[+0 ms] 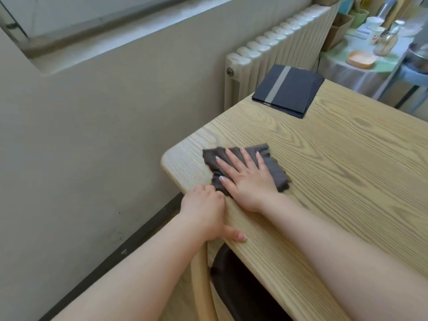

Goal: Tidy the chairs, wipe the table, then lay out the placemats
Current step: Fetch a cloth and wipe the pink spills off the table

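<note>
Under the right hand [246, 179], whose fingers lie straight and spread, a dark grey cloth [273, 166] is pressed flat on the wooden table [335, 172] near its rounded corner. Just beside it, the left hand [203, 210] grips the table's edge, thumb resting on top. Well beyond the fingertips lie folded dark placemats [288, 90] at the far corner.

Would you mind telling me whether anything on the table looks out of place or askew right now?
Only slightly: the folded placemats sit skewed on the far corner of the table, one corner poking past its edge. The cloth is rumpled under the right hand, normal for wiping.
</note>
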